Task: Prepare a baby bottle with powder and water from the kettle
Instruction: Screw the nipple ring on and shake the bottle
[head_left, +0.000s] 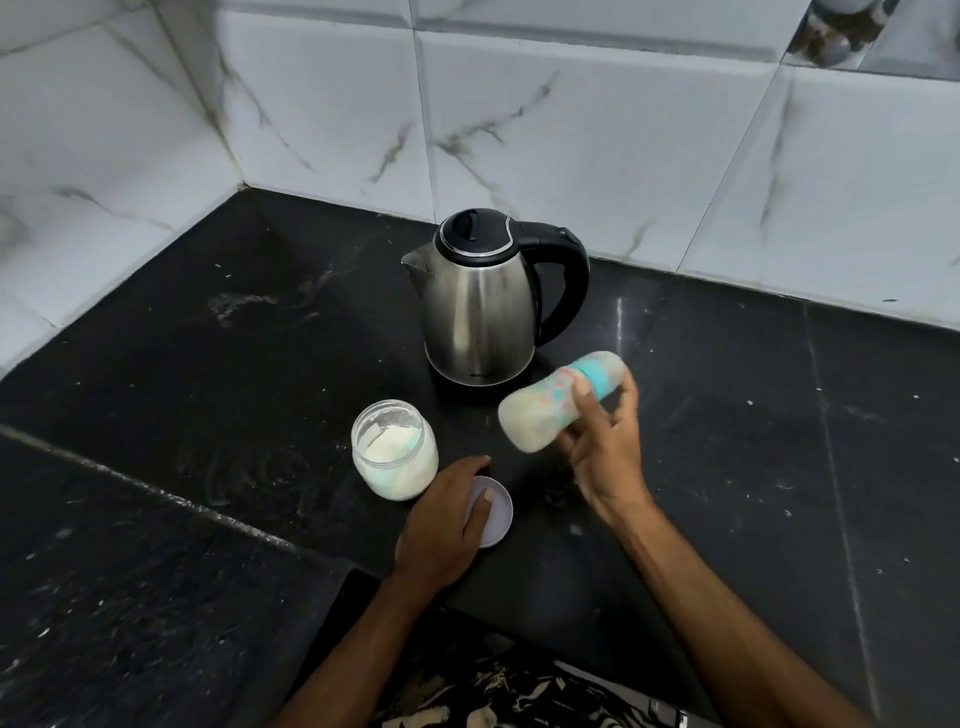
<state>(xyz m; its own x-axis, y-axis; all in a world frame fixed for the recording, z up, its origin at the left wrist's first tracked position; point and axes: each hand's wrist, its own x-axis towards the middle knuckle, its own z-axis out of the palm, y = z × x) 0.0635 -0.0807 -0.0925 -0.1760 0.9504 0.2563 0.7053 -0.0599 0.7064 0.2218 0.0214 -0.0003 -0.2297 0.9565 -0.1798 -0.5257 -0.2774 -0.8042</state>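
Mixing looks like the step in hand: the right hand grips the capped baby bottle, tilted and blurred above the desk, its contents milky, so powder and water seem already in. The left hand rests loosely on the lilac jar lid, with the open powder jar just beyond it and the steel kettle, lid closed, standing beyond both hands. Left, by my reading: finish shaking, set the bottle down, and close the jar.
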